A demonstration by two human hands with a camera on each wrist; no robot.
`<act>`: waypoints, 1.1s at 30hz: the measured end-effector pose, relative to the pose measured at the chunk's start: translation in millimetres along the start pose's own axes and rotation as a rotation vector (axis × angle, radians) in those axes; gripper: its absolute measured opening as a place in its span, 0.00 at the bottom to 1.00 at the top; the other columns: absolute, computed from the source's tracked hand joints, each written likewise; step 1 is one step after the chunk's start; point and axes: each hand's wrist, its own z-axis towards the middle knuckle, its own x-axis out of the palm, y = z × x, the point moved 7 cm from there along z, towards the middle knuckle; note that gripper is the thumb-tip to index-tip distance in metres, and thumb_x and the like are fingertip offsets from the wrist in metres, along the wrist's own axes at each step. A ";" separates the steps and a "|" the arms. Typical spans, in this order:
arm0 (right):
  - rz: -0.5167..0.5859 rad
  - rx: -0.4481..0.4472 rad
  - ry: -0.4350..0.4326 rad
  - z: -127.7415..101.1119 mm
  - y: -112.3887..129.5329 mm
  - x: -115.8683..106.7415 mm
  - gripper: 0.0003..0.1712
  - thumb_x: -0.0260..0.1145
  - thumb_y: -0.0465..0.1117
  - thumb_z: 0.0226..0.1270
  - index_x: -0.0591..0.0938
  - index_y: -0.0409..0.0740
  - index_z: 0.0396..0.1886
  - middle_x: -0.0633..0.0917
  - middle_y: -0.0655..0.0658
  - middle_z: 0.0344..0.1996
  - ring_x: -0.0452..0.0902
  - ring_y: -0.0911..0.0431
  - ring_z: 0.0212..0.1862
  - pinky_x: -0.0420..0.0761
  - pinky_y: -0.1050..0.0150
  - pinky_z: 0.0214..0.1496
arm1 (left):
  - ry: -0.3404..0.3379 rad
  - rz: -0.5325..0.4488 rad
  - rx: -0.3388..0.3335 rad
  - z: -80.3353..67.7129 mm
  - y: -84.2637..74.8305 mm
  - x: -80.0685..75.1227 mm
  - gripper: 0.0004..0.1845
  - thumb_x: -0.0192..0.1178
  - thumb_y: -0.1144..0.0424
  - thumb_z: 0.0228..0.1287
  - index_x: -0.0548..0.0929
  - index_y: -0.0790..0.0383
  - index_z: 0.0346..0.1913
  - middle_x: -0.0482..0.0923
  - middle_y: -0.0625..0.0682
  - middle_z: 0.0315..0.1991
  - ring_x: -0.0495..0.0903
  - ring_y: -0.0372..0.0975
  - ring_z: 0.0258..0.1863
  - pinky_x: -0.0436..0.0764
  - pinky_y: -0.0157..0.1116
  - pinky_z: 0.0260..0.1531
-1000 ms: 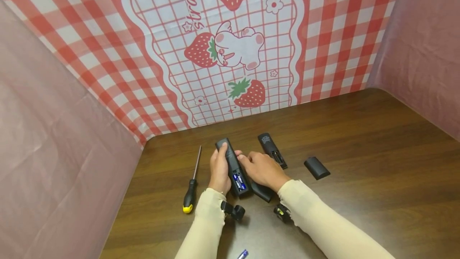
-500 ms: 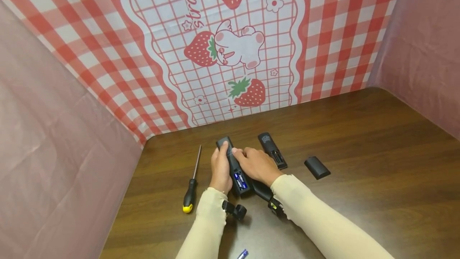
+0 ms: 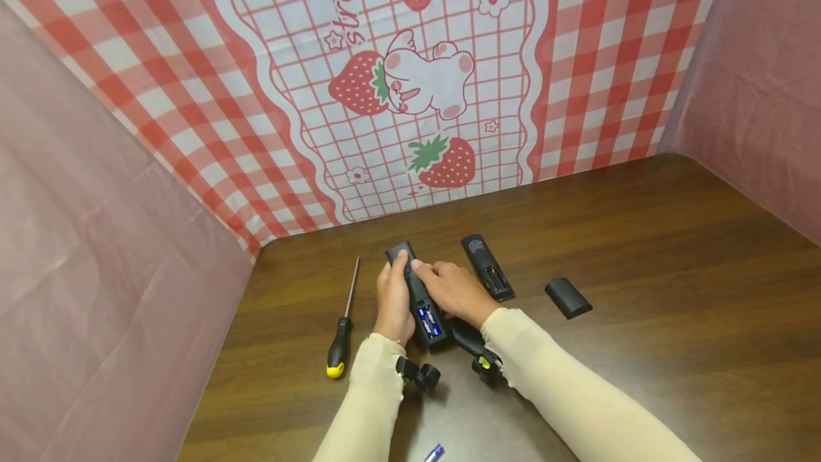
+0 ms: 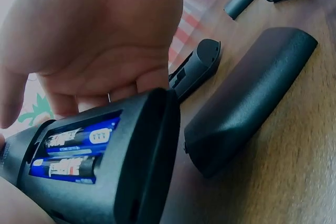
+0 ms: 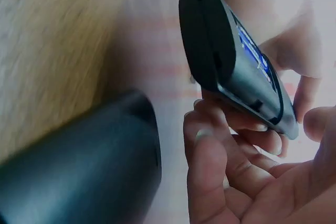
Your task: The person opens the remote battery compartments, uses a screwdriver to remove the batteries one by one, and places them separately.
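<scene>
A black remote lies back-up with its battery bay open and two blue batteries inside. My left hand grips its left side, forefinger on the far end. My right hand reaches across and its fingers and thumb pinch the remote's far half. The bay with both cells fills the left wrist view, with my right palm above it. In the right wrist view the remote stands between fingers of both hands. A loose black battery cover lies on the table under my right wrist.
A second black remote with an open bay lies just right of my hands. Another cover sits further right, and a black-and-yellow screwdriver lies left. A loose blue battery sits at the near edge. Cloth walls enclose the wooden table.
My right hand has slid left from beside the second remote onto the held remote's far half. The left hand and the remote have stayed put.
</scene>
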 end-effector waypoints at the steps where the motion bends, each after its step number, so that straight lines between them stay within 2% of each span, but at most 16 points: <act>1: 0.018 0.004 0.003 0.2 -0.2 0.3 0.40 0.48 0.69 0.75 0.79 0.39 0.60 0.83 0.41 0.37 0.79 0.50 0.32 0.78 0.59 0.29 | 0.000 -0.002 0.001 -0.5 -0.8 0.7 0.17 0.51 0.51 0.77 0.77 0.65 0.47 0.83 0.55 0.35 0.83 0.41 0.34 0.82 0.37 0.37; 6: 0.037 0.010 -0.001 0.6 0.2 0.5 0.38 0.47 0.68 0.75 0.80 0.40 0.58 0.83 0.42 0.35 0.79 0.50 0.31 0.77 0.59 0.28 | -0.005 -0.004 -0.012 -3.4 -4.0 5.7 0.16 0.51 0.53 0.77 0.76 0.65 0.46 0.82 0.53 0.33 0.81 0.40 0.32 0.81 0.35 0.35; 11: 0.071 -0.005 -0.005 0.7 1.2 2.1 0.37 0.46 0.68 0.76 0.82 0.40 0.52 0.83 0.42 0.33 0.78 0.50 0.31 0.76 0.59 0.29 | -0.038 0.031 -0.015 -4.7 -7.1 6.2 0.15 0.53 0.52 0.76 0.77 0.63 0.44 0.78 0.50 0.31 0.78 0.37 0.30 0.79 0.33 0.32; 14: 0.126 -0.017 -0.004 0.7 0.7 3.8 0.38 0.45 0.68 0.76 0.82 0.39 0.50 0.83 0.42 0.34 0.79 0.50 0.33 0.77 0.58 0.30 | -0.051 0.040 -0.018 -5.6 -8.5 5.8 0.15 0.53 0.52 0.75 0.78 0.62 0.43 0.76 0.50 0.32 0.77 0.37 0.31 0.78 0.33 0.33; 22: 0.322 -0.016 0.014 1.8 -2.6 10.3 0.39 0.44 0.69 0.76 0.80 0.39 0.49 0.82 0.42 0.37 0.78 0.51 0.40 0.77 0.58 0.42 | -0.033 0.012 -0.016 -7.4 -11.8 11.5 0.16 0.52 0.53 0.77 0.76 0.64 0.50 0.77 0.50 0.35 0.77 0.38 0.35 0.78 0.34 0.38; 25: 0.408 -0.023 0.033 2.3 -3.6 13.1 0.38 0.43 0.68 0.77 0.78 0.38 0.49 0.81 0.40 0.38 0.79 0.50 0.38 0.80 0.58 0.39 | -0.015 0.012 -0.020 -8.9 -12.4 13.9 0.14 0.49 0.53 0.78 0.74 0.61 0.51 0.76 0.50 0.37 0.77 0.38 0.37 0.77 0.34 0.39; 29: 0.537 -0.023 0.080 1.8 -3.4 17.2 0.37 0.44 0.68 0.77 0.75 0.36 0.50 0.80 0.36 0.37 0.81 0.48 0.30 0.83 0.54 0.29 | 0.011 0.024 -0.027 -10.5 -14.2 16.1 0.15 0.47 0.50 0.79 0.71 0.59 0.53 0.74 0.50 0.39 0.76 0.39 0.38 0.76 0.34 0.39; 33: 0.613 -0.021 0.121 0.9 -0.7 19.1 0.37 0.44 0.68 0.77 0.72 0.36 0.50 0.81 0.34 0.32 0.80 0.48 0.21 0.82 0.52 0.23 | 0.020 0.098 -0.024 -11.9 -17.9 17.4 0.19 0.45 0.46 0.79 0.69 0.59 0.54 0.73 0.52 0.42 0.74 0.41 0.41 0.75 0.35 0.42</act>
